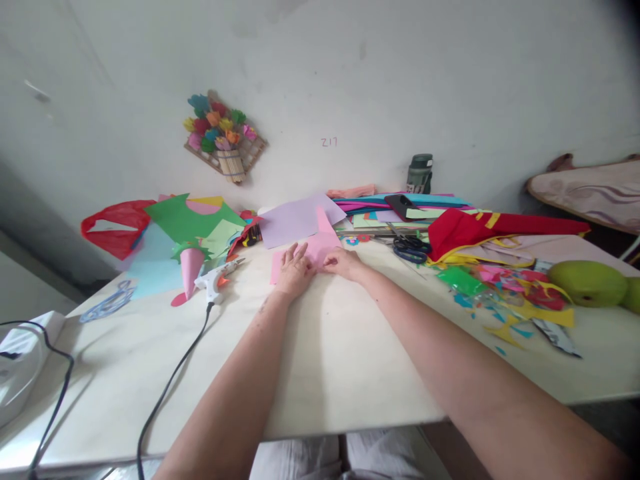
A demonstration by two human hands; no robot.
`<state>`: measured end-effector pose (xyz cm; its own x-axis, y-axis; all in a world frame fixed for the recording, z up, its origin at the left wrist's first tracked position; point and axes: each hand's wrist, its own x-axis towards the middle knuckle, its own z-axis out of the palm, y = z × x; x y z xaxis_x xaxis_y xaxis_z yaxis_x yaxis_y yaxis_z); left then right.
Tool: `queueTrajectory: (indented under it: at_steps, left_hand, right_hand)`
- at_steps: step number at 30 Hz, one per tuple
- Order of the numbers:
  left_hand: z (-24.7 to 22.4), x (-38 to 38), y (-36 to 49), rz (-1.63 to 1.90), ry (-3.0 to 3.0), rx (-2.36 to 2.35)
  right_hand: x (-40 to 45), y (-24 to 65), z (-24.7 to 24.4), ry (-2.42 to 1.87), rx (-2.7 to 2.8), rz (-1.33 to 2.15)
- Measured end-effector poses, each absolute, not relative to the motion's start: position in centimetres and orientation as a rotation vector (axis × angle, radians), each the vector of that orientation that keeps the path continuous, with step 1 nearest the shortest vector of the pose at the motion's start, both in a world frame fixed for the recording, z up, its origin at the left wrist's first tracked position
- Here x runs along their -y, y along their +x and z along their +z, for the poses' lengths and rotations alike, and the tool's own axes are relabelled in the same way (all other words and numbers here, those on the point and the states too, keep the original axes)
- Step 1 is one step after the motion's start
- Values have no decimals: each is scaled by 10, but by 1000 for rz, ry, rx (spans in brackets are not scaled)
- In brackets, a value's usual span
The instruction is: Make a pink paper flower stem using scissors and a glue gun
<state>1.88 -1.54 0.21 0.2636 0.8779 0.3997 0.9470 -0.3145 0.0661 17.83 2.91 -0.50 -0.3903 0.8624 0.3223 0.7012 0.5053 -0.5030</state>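
Note:
Pink paper (276, 267) lies near the middle of the table, with one narrow part standing up behind my hands. My left hand (295, 270) rests on the left part of it, its fingers spread and pressing down. On the right, my right hand (343, 262) has its fingers pinched together at the paper's near edge; the fingertips are close to my left hand. A lilac sheet (290, 220) lies just behind the pink paper. To the left are a white glue gun (213, 283) and a pink paper cone (191, 270) with a green fringe.
Scissors (411, 248), red cloth (450, 233), paper scraps (520, 313) and a green fruit (587, 283) are on the right. Stacked coloured sheets and a bottle (419, 175) stand at the back. A black cord (175, 373) crosses the left side near a power strip (25, 360).

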Motion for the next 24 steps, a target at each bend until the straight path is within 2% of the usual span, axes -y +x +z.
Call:
queueTrajectory:
  at_steps: [10,24]
  left_hand:
    - [-3,14,18,-565,-2317,1707]
    - [-6,10,21,-485,-2224,1917]
  right_hand:
    - [-28,173,-3,-1317,2261,291]
    - [-23,179,10,-1519,2283,391]
